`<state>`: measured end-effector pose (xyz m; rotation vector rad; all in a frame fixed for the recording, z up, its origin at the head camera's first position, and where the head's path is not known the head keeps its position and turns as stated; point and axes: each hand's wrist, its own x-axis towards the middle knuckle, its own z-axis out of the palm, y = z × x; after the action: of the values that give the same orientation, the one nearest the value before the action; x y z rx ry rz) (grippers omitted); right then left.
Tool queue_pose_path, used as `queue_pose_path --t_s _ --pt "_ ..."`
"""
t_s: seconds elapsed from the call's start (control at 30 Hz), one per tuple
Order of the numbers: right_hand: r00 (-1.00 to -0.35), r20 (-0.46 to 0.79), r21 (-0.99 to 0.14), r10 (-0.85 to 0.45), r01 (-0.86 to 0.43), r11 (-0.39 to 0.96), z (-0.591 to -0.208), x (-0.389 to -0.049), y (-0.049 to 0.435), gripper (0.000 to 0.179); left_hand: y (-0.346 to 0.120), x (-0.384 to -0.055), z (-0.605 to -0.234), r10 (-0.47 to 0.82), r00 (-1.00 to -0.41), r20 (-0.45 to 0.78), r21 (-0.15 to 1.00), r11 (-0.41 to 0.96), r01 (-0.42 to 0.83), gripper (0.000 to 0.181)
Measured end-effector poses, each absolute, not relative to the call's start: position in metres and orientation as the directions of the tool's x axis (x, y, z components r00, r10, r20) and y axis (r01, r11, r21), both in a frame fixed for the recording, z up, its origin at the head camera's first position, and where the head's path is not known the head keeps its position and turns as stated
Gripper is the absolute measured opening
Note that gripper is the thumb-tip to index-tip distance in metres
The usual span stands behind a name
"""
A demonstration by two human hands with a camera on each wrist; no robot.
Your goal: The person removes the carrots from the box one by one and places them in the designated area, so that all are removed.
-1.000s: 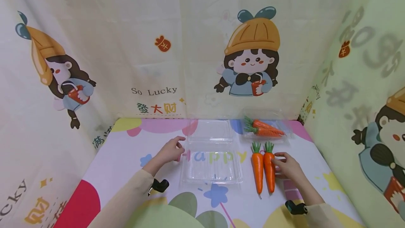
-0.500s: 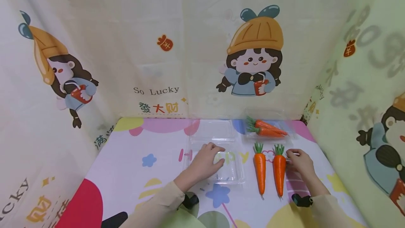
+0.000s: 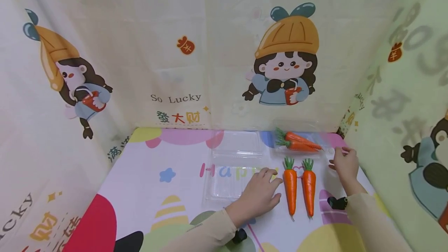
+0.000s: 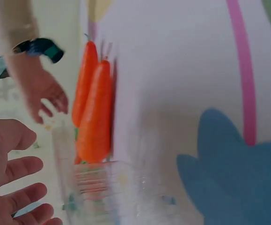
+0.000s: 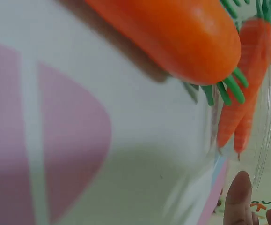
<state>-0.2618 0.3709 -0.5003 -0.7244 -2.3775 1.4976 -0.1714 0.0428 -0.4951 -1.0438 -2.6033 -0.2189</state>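
Note:
Two orange carrots with green tops lie side by side on the table, the left carrot and the right carrot. My left hand is just left of them, over the right front part of a clear plastic container whose lid lies folded back. Its fingers are spread and hold nothing in the left wrist view. Behind the carrots, a second clear container holds two carrots. Close to that container's right end is my right hand, fingers loosely bent, holding nothing; whether it touches the plastic I cannot tell.
A colourful printed cloth covers the table. Printed curtains rise at the back and both sides, the right curtain standing near my right arm. A black object shows at the front left edge.
My left hand has crossed rightward over the open container toward the carrots. The right carrot has shifted slightly away from the left one. My right hand has left it and moved back toward the second container.

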Motion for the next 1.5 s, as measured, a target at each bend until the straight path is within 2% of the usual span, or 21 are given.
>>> queue_pose_path --t_s 0.1,0.23,0.37,0.53,0.7,0.87,1.07,1.37,1.5 --pt "-0.84 0.015 -0.821 0.543 0.3 0.486 -0.494 -0.27 0.373 0.065 0.046 -0.172 -0.501 0.643 -0.676 0.36 -0.025 0.731 0.682 0.037" --pt "-0.851 0.049 -0.713 0.523 0.337 0.615 -0.496 -0.274 0.371 0.061 0.046 -0.171 -0.51 0.624 -0.693 0.36 -0.044 0.754 0.656 0.033" --pt "-0.858 0.013 -0.691 0.514 0.364 0.625 -0.501 -0.274 0.368 0.064 0.045 -0.17 -0.517 0.595 -0.718 0.361 -0.026 0.776 0.63 0.031" --pt "-0.866 -0.015 -0.693 0.5 0.37 0.619 -0.5 -0.274 0.362 0.07 0.042 -0.17 -0.525 0.574 -0.721 0.388 -0.021 0.788 0.615 0.029" --pt "-0.878 -0.012 -0.673 0.478 0.361 0.646 -0.494 -0.273 0.354 0.064 0.033 -0.172 -0.528 0.58 -0.697 0.422 -0.038 0.78 0.625 0.027" --pt "-0.901 -0.013 -0.643 0.434 0.34 0.686 -0.491 -0.274 0.345 0.066 0.017 -0.172 -0.529 0.602 -0.661 0.449 -0.092 0.767 0.636 0.025" --pt "-0.905 0.019 -0.62 0.425 0.323 0.715 -0.49 -0.272 0.335 0.065 0.004 -0.166 -0.532 0.586 -0.627 0.513 -0.104 0.768 0.633 0.024" --pt "-0.914 0.048 -0.598 0.402 0.296 0.745 -0.489 -0.269 0.325 0.065 -0.016 -0.157 -0.535 0.513 -0.723 0.463 -0.007 0.817 0.576 0.027" --pt "-0.924 0.033 -0.578 0.382 0.294 0.761 -0.49 -0.268 0.325 0.067 -0.031 -0.159 -0.535 0.497 -0.738 0.456 0.004 0.828 0.56 0.026"
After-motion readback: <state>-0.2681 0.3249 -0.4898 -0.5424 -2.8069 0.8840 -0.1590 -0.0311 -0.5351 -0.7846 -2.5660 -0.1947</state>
